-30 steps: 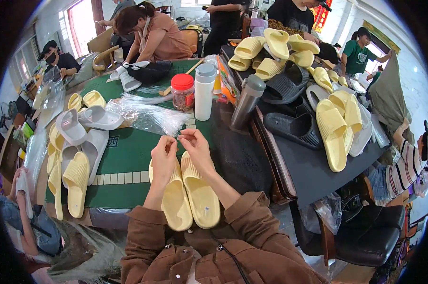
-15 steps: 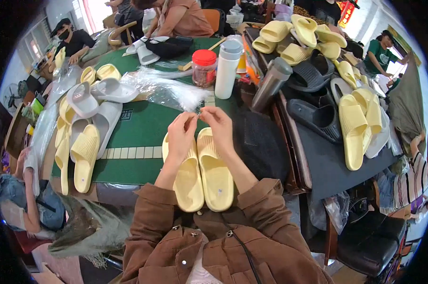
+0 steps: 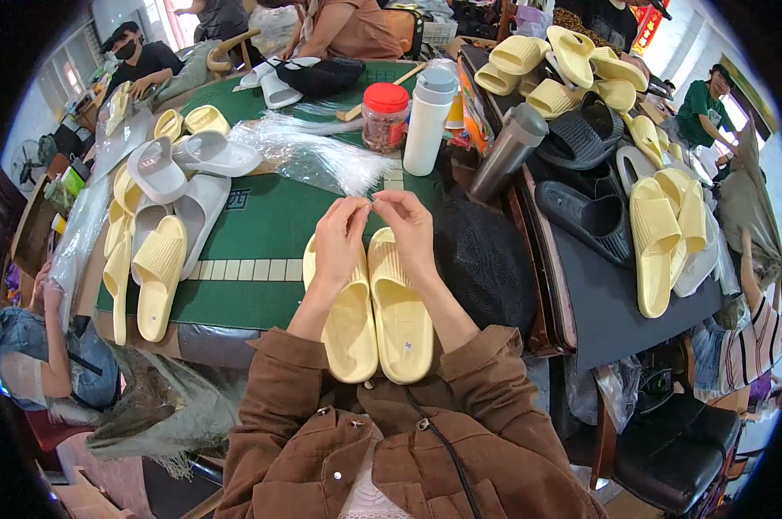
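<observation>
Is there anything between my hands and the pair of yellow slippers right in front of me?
Nothing visible. Both the left hand and the right hand sit directly above the pair of yellow slippers on the green mat, fingertips pinched together over the toe ends. The clear plastic bags lie farther back.

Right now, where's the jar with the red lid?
In the head view, the jar with the red lid stands on the green table mat beyond both hands, just left of the tall white bottle and right of the clear plastic bags.
</observation>
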Tool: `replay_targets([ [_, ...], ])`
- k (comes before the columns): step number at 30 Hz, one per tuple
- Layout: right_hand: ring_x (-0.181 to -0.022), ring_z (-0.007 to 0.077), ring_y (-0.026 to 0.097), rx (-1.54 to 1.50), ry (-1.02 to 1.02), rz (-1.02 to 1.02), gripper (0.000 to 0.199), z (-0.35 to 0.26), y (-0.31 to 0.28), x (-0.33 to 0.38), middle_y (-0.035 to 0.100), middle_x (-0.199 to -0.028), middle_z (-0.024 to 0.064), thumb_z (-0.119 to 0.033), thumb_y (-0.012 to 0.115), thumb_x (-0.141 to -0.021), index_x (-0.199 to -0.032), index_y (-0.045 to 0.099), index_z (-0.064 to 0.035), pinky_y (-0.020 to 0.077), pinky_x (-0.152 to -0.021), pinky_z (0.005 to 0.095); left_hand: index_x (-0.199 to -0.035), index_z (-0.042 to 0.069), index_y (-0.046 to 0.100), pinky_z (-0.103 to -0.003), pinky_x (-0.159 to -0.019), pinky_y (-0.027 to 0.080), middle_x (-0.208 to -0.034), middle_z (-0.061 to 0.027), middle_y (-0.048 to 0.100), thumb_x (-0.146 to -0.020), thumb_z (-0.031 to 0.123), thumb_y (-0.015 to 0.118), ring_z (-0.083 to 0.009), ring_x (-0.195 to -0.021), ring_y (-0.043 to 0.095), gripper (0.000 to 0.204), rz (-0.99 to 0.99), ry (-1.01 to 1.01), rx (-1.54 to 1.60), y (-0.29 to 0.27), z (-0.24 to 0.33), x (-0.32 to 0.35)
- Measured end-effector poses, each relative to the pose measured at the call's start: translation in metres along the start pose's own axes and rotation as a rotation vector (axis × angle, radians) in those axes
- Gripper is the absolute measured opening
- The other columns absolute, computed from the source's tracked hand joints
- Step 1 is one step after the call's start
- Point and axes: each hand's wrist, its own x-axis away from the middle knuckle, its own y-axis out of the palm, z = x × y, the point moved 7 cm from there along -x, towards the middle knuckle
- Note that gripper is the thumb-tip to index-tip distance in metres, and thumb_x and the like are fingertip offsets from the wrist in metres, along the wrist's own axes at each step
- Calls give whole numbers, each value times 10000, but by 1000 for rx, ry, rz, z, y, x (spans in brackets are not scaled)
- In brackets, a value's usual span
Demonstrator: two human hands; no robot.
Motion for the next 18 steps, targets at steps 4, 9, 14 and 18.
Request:
replay_targets([
  [4, -928, 98, 602, 66, 17, -10, 134, 2, -3, -4, 660, -980, 30, -48, 640, -889, -1018, 653, -16, 469, -857, 245, -982, -26, 625, -260, -649, 459, -850, -80, 615, -911, 37, 584, -133, -717, 564, 103, 3, -19, 53, 2, -2, -3],
  [9, -889, 88, 594, -10, -29, -9, 104, -5, 4, -1, 591, -995, 32, -54, 638, -891, -963, 688, 4, 479, -791, 225, -976, -28, 626, -266, -651, 464, -855, -84, 618, -911, 36, 581, -141, -720, 572, 101, 16, -19, 46, 0, -3, -2],
  [14, -884, 93, 604, -1, 19, -19, 117, -4, 2, 1, 627, -965, 31, -55, 624, -904, -1001, 660, 1, 483, -793, 224, -970, -20, 628, -285, -641, 460, -842, -105, 613, -909, 31, 583, -174, -704, 570, 92, 16, -19, 55, 0, 2, 0],
  [18, -872, 91, 606, -16, 26, -33, 126, -5, 4, 2, 644, -927, 25, -56, 630, -902, -1018, 637, -7, 481, -791, 224, -970, -15, 626, -315, -645, 464, -838, -131, 613, -906, 25, 581, -230, -706, 581, 88, 29, 5, 64, -1, 3, 1],
])
